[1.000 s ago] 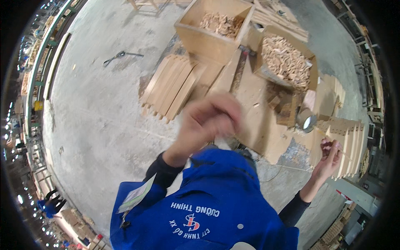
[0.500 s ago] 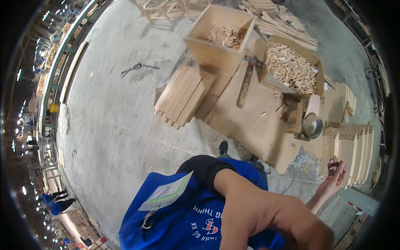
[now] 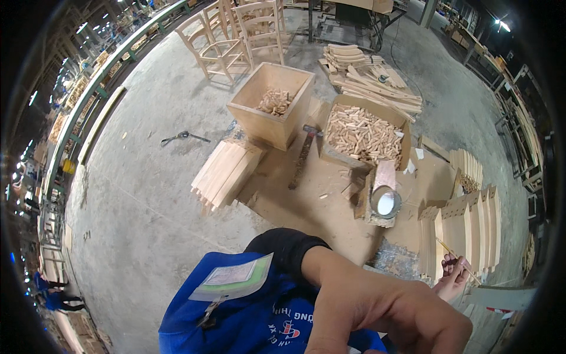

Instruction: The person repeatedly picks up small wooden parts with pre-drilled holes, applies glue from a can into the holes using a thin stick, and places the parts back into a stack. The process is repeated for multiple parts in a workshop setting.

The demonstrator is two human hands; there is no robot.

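Observation:
My left hand point(image 3: 389, 304) is bent back close to the camera and looms large at the lower edge. Its fingertips run out of the picture, so what they touch is hidden. On the right, my right hand point(image 3: 453, 274) pinches a thin, light stick point(image 3: 446, 248) with a yellowish end. This hand is beside a row of stacked curved wooden pieces point(image 3: 471, 227) with drilled holes. A round tin point(image 3: 387, 202) of white liquid stands farther in, on a smeared wooden holder. Behind it is a cardboard box point(image 3: 362, 133) full of small wooden dowels.
A wooden box point(image 3: 277, 127) holds more dowels. Beside it are a hammer point(image 3: 303, 156) and a stack of wooden bars point(image 3: 227, 171) on cardboard. A dark tool point(image 3: 184, 137) lies on the concrete floor. Chair frames point(image 3: 236, 38) and curved slats point(image 3: 377, 82) are at the back.
The view has tilted up and swung right, so chairs and a far bench show more. My right hand still holds the stick by the stacked pieces; my left hand stays close to the camera.

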